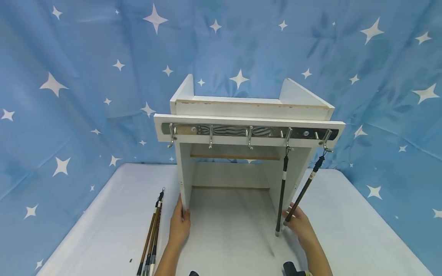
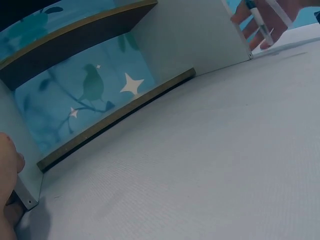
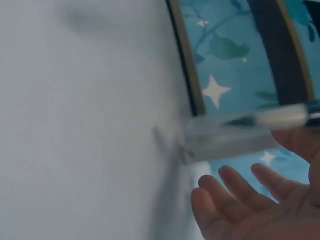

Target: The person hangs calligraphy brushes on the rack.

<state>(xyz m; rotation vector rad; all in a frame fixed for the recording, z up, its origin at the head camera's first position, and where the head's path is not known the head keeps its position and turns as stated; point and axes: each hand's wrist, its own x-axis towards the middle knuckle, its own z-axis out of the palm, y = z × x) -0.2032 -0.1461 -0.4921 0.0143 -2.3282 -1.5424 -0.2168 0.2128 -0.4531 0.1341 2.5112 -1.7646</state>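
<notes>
A white wooden rack (image 1: 252, 109) stands on the table, with a metal hook strip (image 1: 229, 130) across its front. Two paintbrushes hang from its two rightmost hooks: a near-upright brush (image 1: 282, 191) and a slanting brush (image 1: 305, 188). My left hand (image 1: 180, 226) grips the lower front edge of the rack's left side panel (image 1: 184, 172), thumb on the inner face. Beside the right side panel (image 3: 227, 145) is my right hand (image 3: 250, 200), its fingers spread and loosely bent. The tip of a hanging brush (image 3: 280, 117) crosses in front of its thumb.
Several paintbrushes (image 1: 152, 234) lie side by side on the white table (image 1: 114, 214), left of my left forearm. A small dark speck (image 1: 131, 260) lies near them. Behind the table hangs a blue curtain (image 1: 86, 96) with white stars.
</notes>
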